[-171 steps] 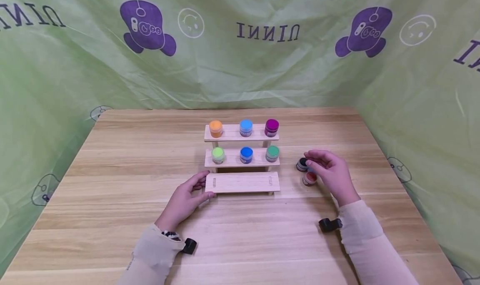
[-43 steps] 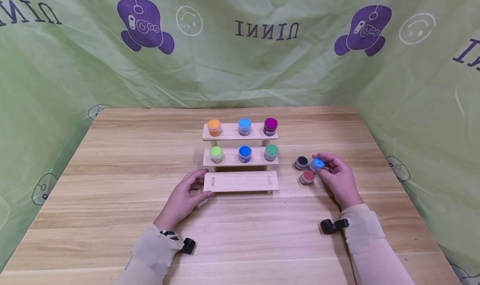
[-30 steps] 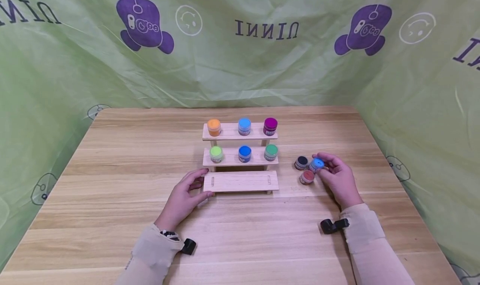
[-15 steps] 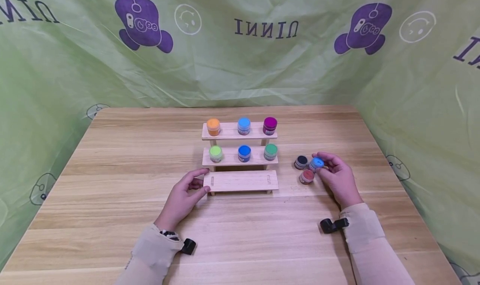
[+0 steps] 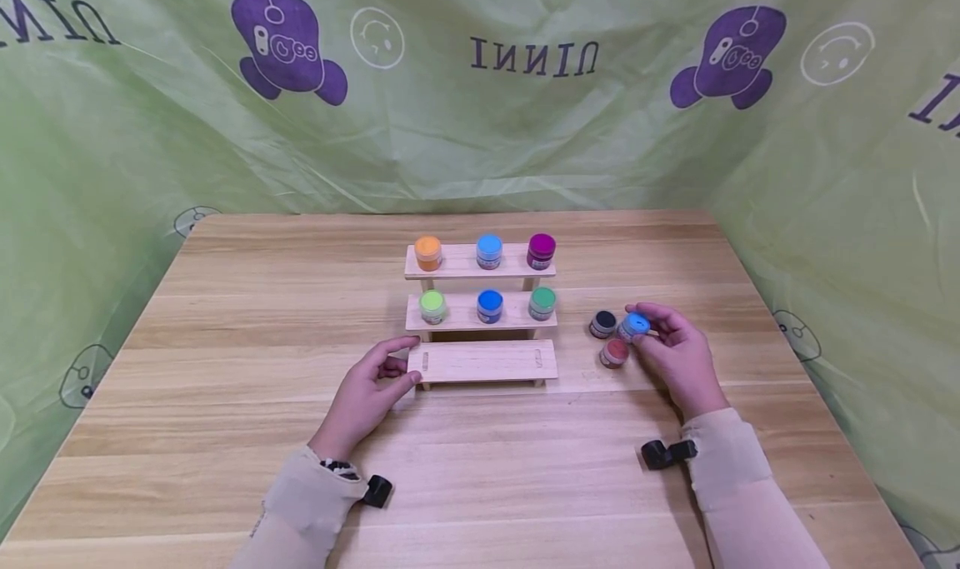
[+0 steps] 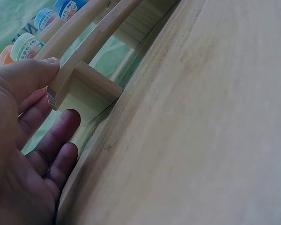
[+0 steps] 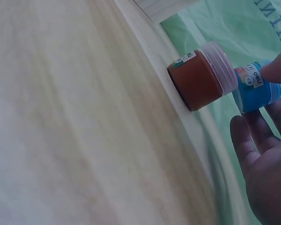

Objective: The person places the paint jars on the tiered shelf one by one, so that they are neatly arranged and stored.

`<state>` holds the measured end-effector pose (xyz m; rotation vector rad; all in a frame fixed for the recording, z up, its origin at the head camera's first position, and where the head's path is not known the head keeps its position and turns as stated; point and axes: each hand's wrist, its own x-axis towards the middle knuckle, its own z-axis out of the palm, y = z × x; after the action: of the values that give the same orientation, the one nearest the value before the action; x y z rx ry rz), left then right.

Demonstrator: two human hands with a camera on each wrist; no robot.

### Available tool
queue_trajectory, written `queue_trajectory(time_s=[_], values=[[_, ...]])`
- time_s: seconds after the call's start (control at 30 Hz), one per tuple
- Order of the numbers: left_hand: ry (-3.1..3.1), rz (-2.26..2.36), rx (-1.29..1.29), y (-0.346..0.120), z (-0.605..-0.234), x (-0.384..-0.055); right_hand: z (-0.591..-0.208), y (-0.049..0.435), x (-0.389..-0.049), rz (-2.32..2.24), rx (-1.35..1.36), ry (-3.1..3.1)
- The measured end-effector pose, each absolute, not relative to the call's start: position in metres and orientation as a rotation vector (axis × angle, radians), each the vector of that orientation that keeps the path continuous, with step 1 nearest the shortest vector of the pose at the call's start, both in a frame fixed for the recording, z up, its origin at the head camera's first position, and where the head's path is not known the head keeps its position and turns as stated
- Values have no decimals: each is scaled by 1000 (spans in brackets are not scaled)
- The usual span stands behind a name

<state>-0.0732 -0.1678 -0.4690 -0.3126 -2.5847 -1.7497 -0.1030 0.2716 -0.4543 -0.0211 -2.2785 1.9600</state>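
A three-step wooden display stand (image 5: 483,362) stands mid-table. My left hand (image 5: 363,398) holds the left end of its lowest step, and the left wrist view shows the thumb on the board's edge with two fingertips below. To the right of the stand, my right hand (image 5: 678,356) pinches a light blue paint jar (image 5: 633,326) between thumb and fingers. Close beside that jar are a black paint jar (image 5: 603,323) and a red-brown paint jar (image 5: 614,353). In the right wrist view the red-brown jar (image 7: 196,82) stands in front of the blue jar (image 7: 253,89).
Orange (image 5: 428,253), light blue (image 5: 489,252) and purple (image 5: 542,251) jars line the top step. On the middle step are light green (image 5: 432,306), dark blue (image 5: 490,306) and green (image 5: 542,302) ones. Green printed cloth (image 5: 525,152) hangs around the wooden table (image 5: 225,319).
Since the earliest frame my right hand has shifted slightly right, bringing the light blue jar into sight. My left thumb has slid from the lowest step's front edge to its end.
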Motion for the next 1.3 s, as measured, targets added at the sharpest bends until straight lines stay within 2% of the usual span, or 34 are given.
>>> queue_trajectory(time_s=[0.87,1.3], values=[[-2581,-1753,-325,-169,-470,-74,-426,243,-86,2116,164,-2174],[-2591,-1769,-302,-168,-469,-74,-425,229,-83,1988,222,-2330]])
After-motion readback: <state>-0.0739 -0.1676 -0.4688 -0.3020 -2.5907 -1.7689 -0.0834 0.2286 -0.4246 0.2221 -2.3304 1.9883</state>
